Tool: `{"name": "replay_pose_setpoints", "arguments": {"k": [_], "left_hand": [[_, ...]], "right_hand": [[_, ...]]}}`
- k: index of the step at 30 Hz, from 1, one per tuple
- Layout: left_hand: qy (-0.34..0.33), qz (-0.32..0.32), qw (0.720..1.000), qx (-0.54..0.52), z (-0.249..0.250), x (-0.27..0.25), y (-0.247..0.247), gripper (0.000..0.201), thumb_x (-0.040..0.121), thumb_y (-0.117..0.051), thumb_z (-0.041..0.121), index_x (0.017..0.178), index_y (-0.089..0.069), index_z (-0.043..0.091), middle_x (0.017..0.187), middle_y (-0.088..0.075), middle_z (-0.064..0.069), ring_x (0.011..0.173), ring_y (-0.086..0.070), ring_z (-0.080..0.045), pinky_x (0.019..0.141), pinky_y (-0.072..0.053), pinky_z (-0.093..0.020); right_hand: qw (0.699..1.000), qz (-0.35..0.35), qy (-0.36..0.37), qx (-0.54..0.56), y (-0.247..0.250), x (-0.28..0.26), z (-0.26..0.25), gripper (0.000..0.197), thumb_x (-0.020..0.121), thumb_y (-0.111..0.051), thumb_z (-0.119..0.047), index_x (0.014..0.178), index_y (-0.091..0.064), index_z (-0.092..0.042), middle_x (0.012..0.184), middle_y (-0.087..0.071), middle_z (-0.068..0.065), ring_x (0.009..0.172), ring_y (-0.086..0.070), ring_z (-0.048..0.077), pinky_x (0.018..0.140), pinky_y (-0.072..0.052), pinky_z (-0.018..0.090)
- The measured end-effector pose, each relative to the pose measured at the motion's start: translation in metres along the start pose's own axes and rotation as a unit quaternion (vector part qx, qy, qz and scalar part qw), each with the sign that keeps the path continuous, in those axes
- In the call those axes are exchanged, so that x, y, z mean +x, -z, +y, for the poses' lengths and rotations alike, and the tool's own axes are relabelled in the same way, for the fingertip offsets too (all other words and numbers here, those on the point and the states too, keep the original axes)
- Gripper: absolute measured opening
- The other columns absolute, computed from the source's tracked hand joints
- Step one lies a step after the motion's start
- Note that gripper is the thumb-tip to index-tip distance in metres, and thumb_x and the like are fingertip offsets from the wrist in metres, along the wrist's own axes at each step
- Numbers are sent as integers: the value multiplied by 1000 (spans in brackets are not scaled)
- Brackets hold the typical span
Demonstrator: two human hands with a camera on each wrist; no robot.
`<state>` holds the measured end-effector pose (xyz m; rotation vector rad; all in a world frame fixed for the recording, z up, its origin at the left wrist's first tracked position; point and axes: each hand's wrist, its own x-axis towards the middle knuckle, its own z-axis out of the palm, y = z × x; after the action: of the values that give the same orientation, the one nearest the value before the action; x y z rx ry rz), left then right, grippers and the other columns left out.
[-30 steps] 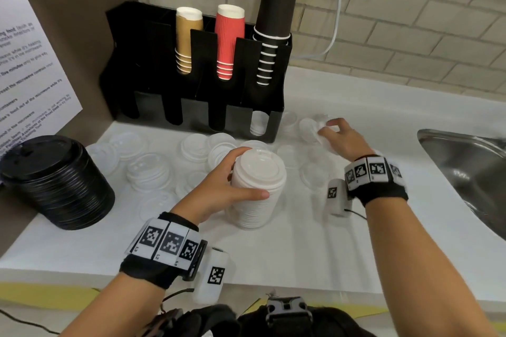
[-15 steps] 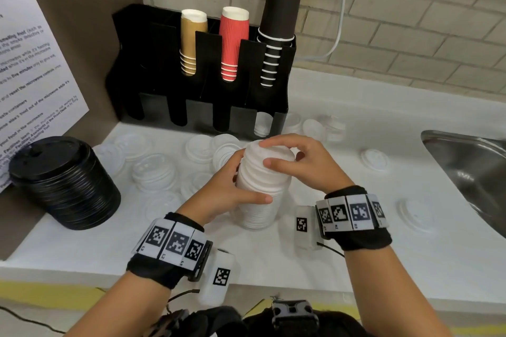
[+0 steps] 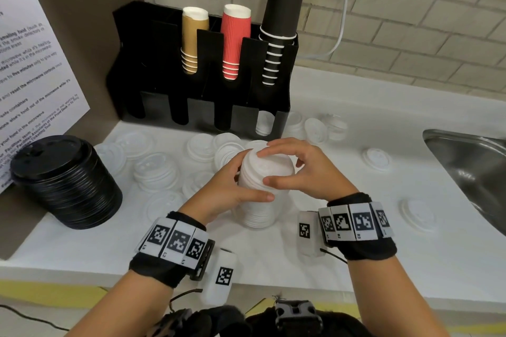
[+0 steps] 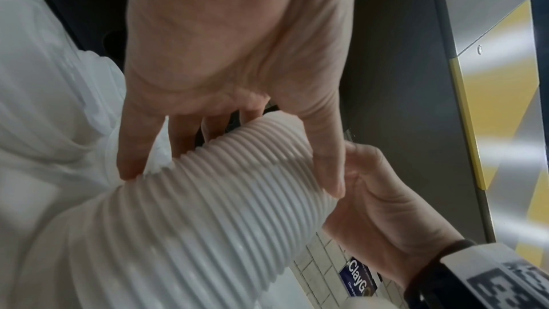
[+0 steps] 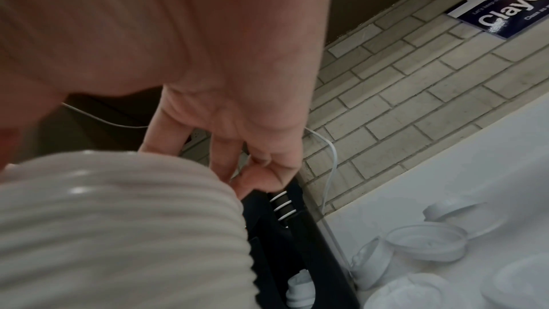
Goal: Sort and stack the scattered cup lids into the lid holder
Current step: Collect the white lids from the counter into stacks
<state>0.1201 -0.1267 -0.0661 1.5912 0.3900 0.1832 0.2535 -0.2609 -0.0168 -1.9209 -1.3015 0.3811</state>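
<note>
A tall stack of white lids (image 3: 261, 200) stands on the counter (image 3: 356, 123) in the middle of the head view. My left hand (image 3: 247, 178) grips its side, thumb in front and fingers behind, as the left wrist view shows around the ribbed stack (image 4: 208, 208). My right hand (image 3: 273, 165) curls over the top lid, thumb on the near edge, fingers on the far edge. In the right wrist view its fingers (image 5: 231, 156) hang over the stack (image 5: 118, 220). The black lid holder (image 3: 153, 68) stands behind; its right slot holds a few white lids (image 3: 263, 123).
Loose white lids (image 3: 156, 169) lie scattered left, behind and right of the stack, two singles (image 3: 376, 157) toward the steel sink (image 3: 471, 169). A stack of black lids (image 3: 65, 180) sits at the left. Brown, red and black cups fill the holder's top.
My right hand came back from the lids at the far right and settled on top of the stack with a lid. The left hand kept its grip on the stack.
</note>
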Motion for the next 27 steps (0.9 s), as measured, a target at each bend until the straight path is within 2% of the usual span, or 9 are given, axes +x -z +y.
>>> {"name": "replay_pose_setpoints", "arguments": {"k": [5,8,11,14,16,18,20,24,27], "left_hand": [[-1,-5,1000,4,0,1,1,84,66,-89,15,134,-47,42,125,-60,17,118,-54,-4,92,-51,-23],[5,-14,1000,8,0,1,2,100,64,-90,14,143,-34,43,135,-51,15,125,-50,-7,101,-48,-28],[-9,-41,999,2,1,2,4,110,60,-92,18,143,-28,50,138,-45,19,126,-47,-2,104,-44,-27],[-15,-39,999,-3,4,4,5,90,60,-90,31,133,-41,52,134,-50,20,126,-47,-3,99,-43,-21],[-16,-33,999,-4,5,4,7,84,60,-91,33,128,-46,52,133,-51,20,127,-47,-5,102,-41,-23],[-17,-30,999,4,5,4,9,82,58,-89,37,127,-48,52,134,-52,18,127,-47,-5,105,-40,-26],[-16,-31,999,9,5,3,10,79,58,-86,38,126,-48,53,132,-53,18,126,-48,-3,104,-41,-25],[-11,-41,999,16,6,3,12,76,62,-84,36,126,-48,55,132,-54,20,126,-48,-2,107,-41,-27],[-9,-46,999,18,9,5,14,78,61,-85,39,128,-48,51,132,-56,16,127,-49,-6,110,-39,-31]], "right_hand": [[999,-20,-2,-39,3,0,-4,46,68,-85,-26,111,-70,-32,122,-57,-15,111,-46,-2,79,-27,-3],[998,-48,2,-45,5,0,-7,48,67,-86,-27,111,-67,-36,123,-55,-16,114,-45,0,80,-28,-1],[997,-75,5,2,14,1,-5,46,70,-82,-35,111,-63,-44,123,-55,-19,111,-45,-8,81,-33,0],[994,13,-68,90,25,20,15,22,83,-71,-34,105,-65,-38,115,-60,-16,100,-53,-2,82,-41,13],[983,50,-168,51,33,42,42,14,91,-63,-28,104,-66,-27,111,-61,-12,100,-56,5,84,-38,20],[961,-3,-269,-68,42,65,73,29,94,-58,-29,122,-58,-19,127,-55,-1,120,-51,17,95,-36,24],[927,-51,-340,-151,49,79,101,43,93,-55,-31,133,-44,-19,139,-46,10,126,-45,29,104,-37,35],[911,-71,-359,-193,52,92,128,45,92,-51,-24,133,-31,-21,135,-47,15,115,-51,34,99,-42,42],[917,-59,-343,-194,61,97,135,36,91,-51,-13,125,-41,-17,113,-57,15,97,-54,29,84,-44,34]]}}
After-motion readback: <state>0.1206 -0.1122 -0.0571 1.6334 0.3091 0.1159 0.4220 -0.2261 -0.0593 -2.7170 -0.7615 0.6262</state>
